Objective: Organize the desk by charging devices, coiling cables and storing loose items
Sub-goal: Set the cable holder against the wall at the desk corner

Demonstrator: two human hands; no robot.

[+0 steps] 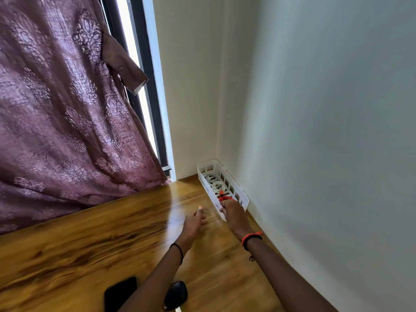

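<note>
A white slotted plastic basket (243,200) stands on the wooden desk (101,233) in the far right corner, against the wall. Inside it lie coiled white cables (216,183) and a coiled red cable (226,197). My right hand (234,216) grips the basket's near end, its thumb on the outer side and its fingers over the rim by the red cable. My left hand (194,222) rests on the desk just left of the basket, with relaxed fingers and nothing in it.
A black phone (120,293) and a black rounded object (176,294) lie on the desk near the bottom edge, beside my left forearm. A purple patterned curtain (67,109) hangs at the left, over the desk's far edge. White walls (326,131) enclose the right side.
</note>
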